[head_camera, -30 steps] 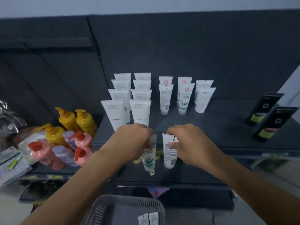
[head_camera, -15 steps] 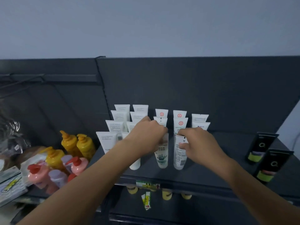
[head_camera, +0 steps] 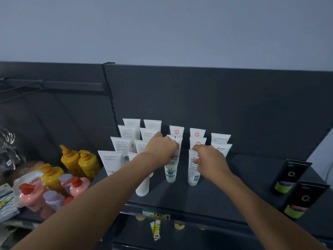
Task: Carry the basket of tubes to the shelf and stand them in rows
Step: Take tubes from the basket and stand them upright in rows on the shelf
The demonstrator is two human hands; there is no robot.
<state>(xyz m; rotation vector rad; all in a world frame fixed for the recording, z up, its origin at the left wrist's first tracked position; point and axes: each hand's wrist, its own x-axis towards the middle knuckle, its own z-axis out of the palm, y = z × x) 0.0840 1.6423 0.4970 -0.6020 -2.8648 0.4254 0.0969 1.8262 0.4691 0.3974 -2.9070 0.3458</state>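
Observation:
White tubes stand cap-down in rows on a dark shelf (head_camera: 234, 201). My left hand (head_camera: 162, 150) grips the top of a white tube with a green plant print (head_camera: 170, 173), which stands upright on the shelf. My right hand (head_camera: 210, 159) pinches the top of a second white tube (head_camera: 192, 173) beside it, label side facing me. Behind them stand red-logo tubes (head_camera: 177, 131) and more white tubes (head_camera: 221, 141). To the left are two rows of larger white tubes (head_camera: 126, 131). The basket is out of view.
Yellow pump bottles (head_camera: 79, 162) and pink pump bottles (head_camera: 77, 186) crowd the lower shelf at left. Two black tubes with green caps (head_camera: 288, 177) stand at the shelf's right end. A yellow price tag (head_camera: 155, 214) hangs on the shelf's front edge.
Both hands have carried the two tubes back from the shelf's front edge to stand in front of the red-logo rows. My view has tilted upward, and the basket has dropped out of sight.

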